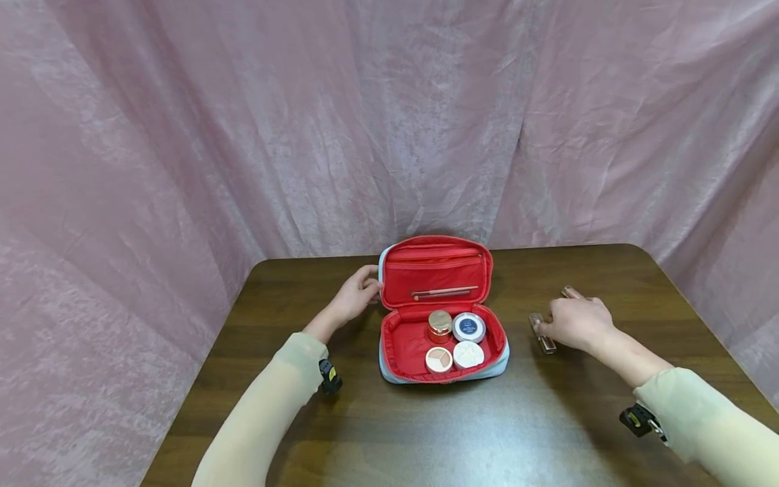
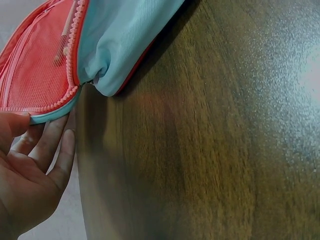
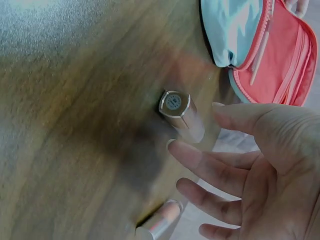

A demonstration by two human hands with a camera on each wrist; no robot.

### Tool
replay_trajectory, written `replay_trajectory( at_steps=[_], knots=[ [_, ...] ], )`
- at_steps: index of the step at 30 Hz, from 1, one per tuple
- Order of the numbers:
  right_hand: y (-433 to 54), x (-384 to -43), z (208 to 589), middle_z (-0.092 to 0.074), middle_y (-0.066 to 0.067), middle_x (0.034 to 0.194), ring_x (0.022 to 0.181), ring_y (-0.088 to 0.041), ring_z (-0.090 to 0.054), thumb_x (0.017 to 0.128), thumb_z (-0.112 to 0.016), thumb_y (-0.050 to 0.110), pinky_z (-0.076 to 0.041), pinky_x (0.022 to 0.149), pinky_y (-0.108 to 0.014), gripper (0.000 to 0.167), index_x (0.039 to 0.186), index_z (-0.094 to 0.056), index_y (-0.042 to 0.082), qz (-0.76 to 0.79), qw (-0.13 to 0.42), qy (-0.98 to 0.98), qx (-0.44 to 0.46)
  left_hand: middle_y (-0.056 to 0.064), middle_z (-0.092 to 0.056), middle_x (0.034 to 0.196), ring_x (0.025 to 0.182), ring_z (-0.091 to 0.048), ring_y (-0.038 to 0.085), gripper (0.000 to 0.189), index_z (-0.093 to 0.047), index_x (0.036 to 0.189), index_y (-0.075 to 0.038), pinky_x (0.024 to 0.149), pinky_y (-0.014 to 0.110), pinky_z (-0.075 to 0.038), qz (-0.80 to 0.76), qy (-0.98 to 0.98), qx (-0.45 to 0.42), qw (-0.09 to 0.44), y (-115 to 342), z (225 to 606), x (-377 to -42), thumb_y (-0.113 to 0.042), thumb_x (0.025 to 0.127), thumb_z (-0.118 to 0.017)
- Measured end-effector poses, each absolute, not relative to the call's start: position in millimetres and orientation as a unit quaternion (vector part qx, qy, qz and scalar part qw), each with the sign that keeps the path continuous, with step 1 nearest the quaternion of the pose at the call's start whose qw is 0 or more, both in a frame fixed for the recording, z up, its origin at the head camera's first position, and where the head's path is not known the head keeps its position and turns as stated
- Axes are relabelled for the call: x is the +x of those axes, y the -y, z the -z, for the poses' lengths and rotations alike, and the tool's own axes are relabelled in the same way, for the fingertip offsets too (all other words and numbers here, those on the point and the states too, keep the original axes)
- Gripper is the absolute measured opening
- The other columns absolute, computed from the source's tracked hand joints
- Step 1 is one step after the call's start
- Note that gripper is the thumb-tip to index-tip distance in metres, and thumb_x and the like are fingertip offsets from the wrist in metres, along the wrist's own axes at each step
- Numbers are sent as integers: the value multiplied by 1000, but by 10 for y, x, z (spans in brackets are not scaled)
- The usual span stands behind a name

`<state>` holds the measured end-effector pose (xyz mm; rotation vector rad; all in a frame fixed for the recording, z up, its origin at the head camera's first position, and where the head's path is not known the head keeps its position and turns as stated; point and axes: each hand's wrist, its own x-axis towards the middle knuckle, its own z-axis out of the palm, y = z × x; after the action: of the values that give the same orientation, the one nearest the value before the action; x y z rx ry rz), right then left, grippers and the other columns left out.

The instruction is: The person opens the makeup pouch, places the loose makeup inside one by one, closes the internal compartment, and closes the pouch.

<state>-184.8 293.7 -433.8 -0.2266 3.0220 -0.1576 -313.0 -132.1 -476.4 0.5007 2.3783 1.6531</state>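
Observation:
A light-blue makeup bag (image 1: 398, 338) with a red lining lies unzipped on the table, its lid raised. At the lid's left edge my left hand (image 1: 356, 294) pinches the rim, the thumb (image 2: 15, 125) on the inner side and the fingers behind. My right hand (image 1: 578, 323) reaches over a slim lipstick tube (image 1: 544, 335) to the right of the bag. In the right wrist view the thumb and index finger stand apart, on either side of that lipstick tube (image 3: 182, 120). A second tube (image 1: 571, 292) lies beyond the hand, near the lower fingers in the right wrist view.
Inside the bag sit a gold-lidded jar (image 1: 440, 325), a compact with a dark-blue label (image 1: 469, 327), a white round compact (image 1: 468, 354) and a three-part palette (image 1: 439, 360). Slim brushes (image 1: 444, 293) rest in the lid's mesh pocket. A pink curtain (image 1: 426, 122) hangs behind the wooden table (image 1: 450, 433).

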Motion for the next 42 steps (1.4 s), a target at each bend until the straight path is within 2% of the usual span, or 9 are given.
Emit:
replay_trajectory(
  at_steps=[3,6,13,21,29,33,36,40,42],
  knots=[
    [-2921,-1843,4374,-56,7,58,127,-43,-54,91,-62,33,-41,88,-71,35,59,-58,21,64,61,-993,-72,24,-68,115,101,-69,35,38,-45,145,-1,98,57,-51,-569,-797,174,102,1323,4773,-3125,-6,107,-50],
    [-2920,-1843,4405,-53,8,55,90,-26,-65,91,-62,32,-41,86,-70,35,58,-59,22,76,70,-992,-70,28,-67,115,103,-67,40,38,-44,144,2,99,61,-49,-576,-792,177,103,1310,4743,-3098,-4,107,-49],
    [-2898,-1847,4468,-49,9,51,53,-11,-47,90,-71,33,-37,105,-55,38,57,-57,21,96,76,-990,-77,21,-70,112,95,-69,24,36,-47,143,-2,96,57,-52,-567,-801,168,97,1313,4778,-3124,-5,107,-50],
    [-2855,-1836,4495,-49,8,49,49,-11,-48,81,-61,18,-42,92,-49,31,52,-51,22,91,53,-991,-78,20,-70,113,97,-69,26,37,-46,144,-3,96,55,-53,-560,-806,166,97,1316,4776,-3130,-5,107,-49],
    [-2837,-1828,4527,-53,7,56,54,-15,-51,77,-61,16,-37,50,-37,17,63,-52,20,94,50,-992,-70,20,-70,113,97,-69,25,37,-46,144,-3,96,55,-53,-561,-805,167,98,1322,4786,-3135,-5,107,-50],
    [-2839,-1819,4512,-53,7,58,56,-15,-51,79,-62,18,-39,52,-39,14,68,-54,19,96,51,-992,-71,20,-70,113,97,-69,25,37,-47,144,-3,95,55,-53,-560,-806,168,97,1316,4778,-3127,-6,107,-50],
    [-2845,-1817,4459,-55,9,57,58,-15,-54,82,-62,19,-49,73,-48,12,72,-56,18,105,53,-990,-72,20,-70,113,98,-69,25,37,-47,143,-3,96,55,-53,-560,-805,168,99,1312,4771,-3122,-6,107,-50],
    [-2851,-1825,4338,-62,9,64,94,-34,-67,85,-64,23,-43,96,-61,9,85,-66,14,115,37,-990,-72,20,-70,114,98,-69,25,37,-47,143,-3,96,54,-53,-561,-805,167,101,1313,4765,-3122,-6,107,-50],
    [-2853,-1827,4264,-65,8,71,105,-41,-64,87,-64,26,-48,86,-60,17,95,-69,11,120,27,-990,-70,20,-70,114,98,-69,25,37,-47,144,-3,96,55,-53,-562,-804,166,101,1312,4759,-3119,-6,107,-50]
  ],
)
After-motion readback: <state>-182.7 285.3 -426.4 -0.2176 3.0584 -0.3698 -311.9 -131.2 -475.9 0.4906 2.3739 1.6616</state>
